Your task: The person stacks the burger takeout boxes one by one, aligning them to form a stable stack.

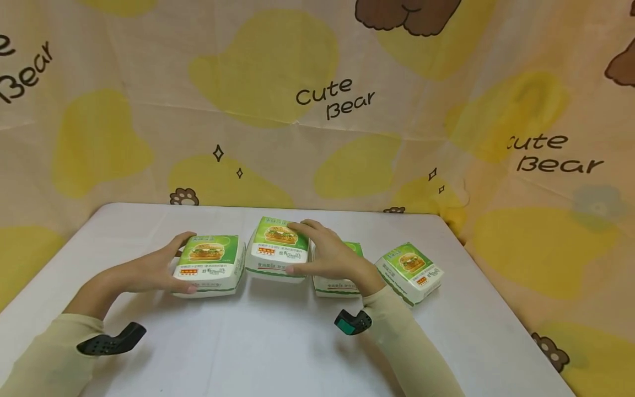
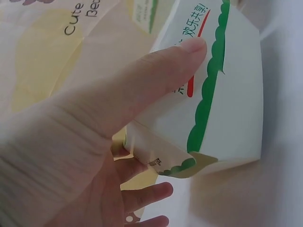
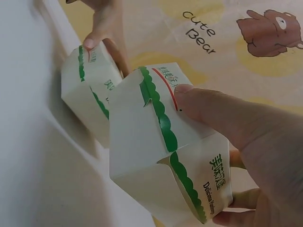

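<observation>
Green-and-white cardboard burger box (image 1: 278, 251) gripped by right hand (image 1: 329, 253), just right of second burger box (image 1: 213, 255) gripped by left hand (image 1: 154, 270), over white counter (image 1: 248, 342); third burger box (image 1: 336, 288) partly hidden behind right hand.

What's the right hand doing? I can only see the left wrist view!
Observer: The right hand is gripping a right-hand box between thumb and fingers.
Operator: Ooh! And what's on the top of the left-hand box? I can only see its sides.
Observer: A burger picture.
Operator: Yum! Are there more boxes besides those two?
Observer: Yes, two more: a third box partly hidden by the right hand, and a rightmost box turned at an angle.
</observation>
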`<action>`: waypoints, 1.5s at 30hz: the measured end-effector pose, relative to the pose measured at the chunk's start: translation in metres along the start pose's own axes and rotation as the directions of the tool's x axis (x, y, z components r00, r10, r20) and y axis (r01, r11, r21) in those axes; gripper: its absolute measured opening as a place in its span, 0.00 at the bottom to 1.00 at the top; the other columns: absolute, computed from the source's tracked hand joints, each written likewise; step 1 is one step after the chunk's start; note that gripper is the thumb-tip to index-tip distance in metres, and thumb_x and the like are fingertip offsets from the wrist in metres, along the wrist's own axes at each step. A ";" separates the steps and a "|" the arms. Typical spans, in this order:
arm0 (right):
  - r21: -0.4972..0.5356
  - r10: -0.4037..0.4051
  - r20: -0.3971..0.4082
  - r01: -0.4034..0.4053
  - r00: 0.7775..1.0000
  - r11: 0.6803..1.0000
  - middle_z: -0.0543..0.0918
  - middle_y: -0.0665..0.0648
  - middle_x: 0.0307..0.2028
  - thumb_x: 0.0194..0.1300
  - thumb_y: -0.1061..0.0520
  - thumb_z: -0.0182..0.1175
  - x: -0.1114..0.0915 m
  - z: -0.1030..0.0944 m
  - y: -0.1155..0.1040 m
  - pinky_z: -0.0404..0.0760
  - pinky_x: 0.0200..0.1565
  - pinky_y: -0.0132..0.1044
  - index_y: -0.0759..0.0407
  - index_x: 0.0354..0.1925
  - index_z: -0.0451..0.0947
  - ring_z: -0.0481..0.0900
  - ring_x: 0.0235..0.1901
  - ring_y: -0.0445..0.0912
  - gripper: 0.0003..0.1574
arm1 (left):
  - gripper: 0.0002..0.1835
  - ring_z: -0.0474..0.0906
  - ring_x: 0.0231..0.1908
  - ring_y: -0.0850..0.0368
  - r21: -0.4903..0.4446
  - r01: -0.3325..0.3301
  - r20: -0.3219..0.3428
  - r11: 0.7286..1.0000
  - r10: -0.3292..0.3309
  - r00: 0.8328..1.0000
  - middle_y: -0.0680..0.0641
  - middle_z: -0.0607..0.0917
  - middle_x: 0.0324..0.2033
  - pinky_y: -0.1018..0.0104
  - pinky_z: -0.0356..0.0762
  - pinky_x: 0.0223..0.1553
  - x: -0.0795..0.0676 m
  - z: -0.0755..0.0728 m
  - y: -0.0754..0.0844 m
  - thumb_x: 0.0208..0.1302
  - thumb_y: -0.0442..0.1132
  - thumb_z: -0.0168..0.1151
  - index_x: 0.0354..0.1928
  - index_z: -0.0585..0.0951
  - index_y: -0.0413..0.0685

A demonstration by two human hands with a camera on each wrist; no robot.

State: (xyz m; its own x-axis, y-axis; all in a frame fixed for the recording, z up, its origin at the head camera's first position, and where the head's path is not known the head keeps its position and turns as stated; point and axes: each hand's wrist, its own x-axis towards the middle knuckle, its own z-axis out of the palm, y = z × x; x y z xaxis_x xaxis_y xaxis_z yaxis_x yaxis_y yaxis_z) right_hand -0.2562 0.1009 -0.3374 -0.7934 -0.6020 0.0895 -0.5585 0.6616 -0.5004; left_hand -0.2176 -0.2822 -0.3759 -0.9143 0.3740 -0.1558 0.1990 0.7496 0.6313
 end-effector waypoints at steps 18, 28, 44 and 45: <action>0.157 -0.019 -0.099 0.035 0.995 0.987 0.58 0.48 0.76 0.55 0.37 0.74 -0.003 -0.017 0.004 0.68 0.69 0.59 0.38 0.77 0.58 0.62 0.72 0.50 0.57 | 0.72 0.44 0.73 0.16 -0.003 -0.037 0.015 0.999 0.037 0.999 0.23 0.43 0.77 0.15 0.51 0.61 -0.002 0.008 0.003 0.54 0.56 0.74 0.80 0.25 0.56; 0.154 -0.073 -0.107 0.089 0.992 0.984 0.61 0.48 0.74 0.56 0.40 0.74 0.008 -0.019 -0.006 0.70 0.68 0.55 0.42 0.76 0.60 0.66 0.67 0.48 0.56 | 0.68 0.54 0.71 0.17 -0.102 -0.046 0.068 0.994 0.053 0.996 0.26 0.44 0.78 0.25 0.67 0.60 -0.003 0.000 -0.014 0.56 0.49 0.73 0.80 0.27 0.54; 0.204 -0.085 -0.035 0.091 0.996 0.975 0.62 0.49 0.74 0.56 0.40 0.74 0.032 -0.007 -0.030 0.72 0.66 0.51 0.42 0.76 0.60 0.68 0.66 0.47 0.55 | 0.66 0.54 0.71 0.20 -0.147 -0.031 0.125 0.989 0.050 0.991 0.25 0.46 0.77 0.26 0.66 0.61 -0.003 -0.003 -0.014 0.57 0.50 0.71 0.80 0.29 0.52; 0.203 -0.082 -0.029 0.086 0.996 0.975 0.61 0.49 0.74 0.56 0.39 0.74 0.033 -0.006 -0.031 0.72 0.66 0.51 0.41 0.76 0.60 0.67 0.66 0.47 0.55 | 0.67 0.54 0.71 0.20 -0.148 -0.031 0.123 0.989 0.049 0.991 0.25 0.46 0.77 0.26 0.66 0.62 -0.003 -0.002 -0.014 0.57 0.50 0.72 0.80 0.29 0.52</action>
State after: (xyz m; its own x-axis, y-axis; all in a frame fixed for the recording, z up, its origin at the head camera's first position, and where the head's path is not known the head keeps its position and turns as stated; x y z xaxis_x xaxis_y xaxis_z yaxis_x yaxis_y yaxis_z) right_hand -0.2665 0.0624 -0.3139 -0.7516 -0.6410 0.1555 -0.5639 0.5023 -0.6555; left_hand -0.2186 -0.2954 -0.3826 -0.8528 0.4751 -0.2171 0.1726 0.6486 0.7413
